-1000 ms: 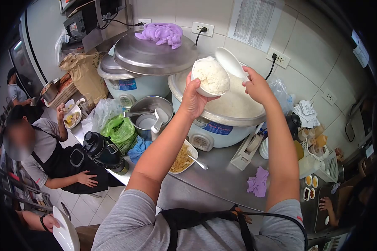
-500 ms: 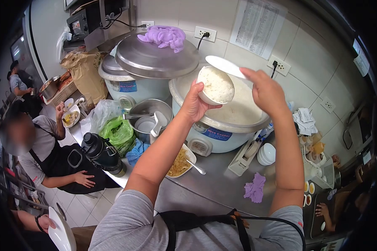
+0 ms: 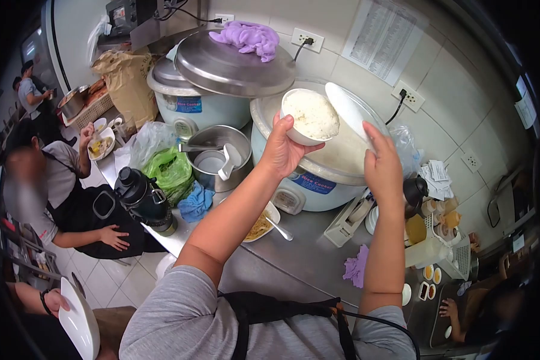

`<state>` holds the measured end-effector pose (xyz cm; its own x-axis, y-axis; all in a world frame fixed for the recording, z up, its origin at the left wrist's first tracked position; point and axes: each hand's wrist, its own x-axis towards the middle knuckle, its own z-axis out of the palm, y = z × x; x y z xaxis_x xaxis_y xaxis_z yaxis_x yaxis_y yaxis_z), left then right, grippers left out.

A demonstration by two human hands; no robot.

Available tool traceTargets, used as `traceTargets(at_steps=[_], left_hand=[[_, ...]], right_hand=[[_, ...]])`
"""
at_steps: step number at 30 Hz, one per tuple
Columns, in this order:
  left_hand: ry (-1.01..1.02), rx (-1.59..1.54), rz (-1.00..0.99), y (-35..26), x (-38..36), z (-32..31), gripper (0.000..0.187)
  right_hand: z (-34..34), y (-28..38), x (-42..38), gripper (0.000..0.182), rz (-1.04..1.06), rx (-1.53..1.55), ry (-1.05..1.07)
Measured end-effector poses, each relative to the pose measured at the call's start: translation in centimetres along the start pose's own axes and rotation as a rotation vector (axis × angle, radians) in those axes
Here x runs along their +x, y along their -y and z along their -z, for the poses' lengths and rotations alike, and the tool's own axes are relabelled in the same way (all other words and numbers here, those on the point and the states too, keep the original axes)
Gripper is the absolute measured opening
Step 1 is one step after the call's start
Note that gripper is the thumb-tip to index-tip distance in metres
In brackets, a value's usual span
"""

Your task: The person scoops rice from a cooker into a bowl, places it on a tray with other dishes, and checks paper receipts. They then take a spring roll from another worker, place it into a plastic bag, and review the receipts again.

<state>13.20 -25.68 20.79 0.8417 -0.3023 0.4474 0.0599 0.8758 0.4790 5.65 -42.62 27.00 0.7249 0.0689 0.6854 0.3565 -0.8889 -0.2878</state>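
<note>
My left hand [image 3: 279, 150] grips a small white bowl [image 3: 303, 138] from below, tilted toward me and heaped with white rice [image 3: 312, 113]. In my right hand [image 3: 383, 165] is a white rice paddle [image 3: 343, 107], its blade raised just right of the rice; the two look slightly apart. Both hands are above an open rice cooker [image 3: 333, 202], whose inside is pale; my arms and the bowl hide part of it. Left of it, a metal pot [image 3: 237, 139] contains another white paddle [image 3: 228, 159]. Noodles in a dish [image 3: 273, 213] with a spoon lie below my left forearm.
A second cooker [image 3: 207, 109] stands behind, with a metal lid [image 3: 234, 69] and purple cloth [image 3: 246, 39] on top. At left are a black flask [image 3: 139, 198], green bag [image 3: 169, 174] and seated person [image 3: 72, 204]. A tape dispenser [image 3: 347, 225] sits by my right forearm.
The paddle has swung from above the bowl to its right side, turning steeper. My right hand has lowered slightly, and the bowl's rice faces me more. The camera view has shifted a little.
</note>
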Motion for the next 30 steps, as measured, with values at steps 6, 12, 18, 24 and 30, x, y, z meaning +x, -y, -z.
traceTargets(at_steps=[6, 12, 18, 24, 30], left_hand=[[-0.006, 0.067, -0.146, -0.7, -3.5, 0.4, 0.071], [-0.214, 0.279, -0.09, -1.7, -8.8, 3.6, 0.072], [-0.182, 0.074, -0.098, -4.4, -15.9, 5.2, 0.075], [-0.306, 0.112, -0.072, -7.5, -21.7, 8.1, 0.069], [-0.301, 0.111, -0.048, -8.1, -23.9, 8.3, 0.068]], right_hand=[[-1.1, 1.6, -1.7, 0.043, -0.092, 0.307, 0.105], [-0.9, 6.6, -1.9, 0.036, -0.187, 0.156, 0.491], [-6.3, 9.0, -6.4, 0.03, 0.044, 0.312, 0.18], [-15.1, 8.8, -5.4, 0.029, -0.1, 0.167, 0.398], [-23.2, 10.8, -2.8, 0.026, -0.101, -0.176, 0.606]])
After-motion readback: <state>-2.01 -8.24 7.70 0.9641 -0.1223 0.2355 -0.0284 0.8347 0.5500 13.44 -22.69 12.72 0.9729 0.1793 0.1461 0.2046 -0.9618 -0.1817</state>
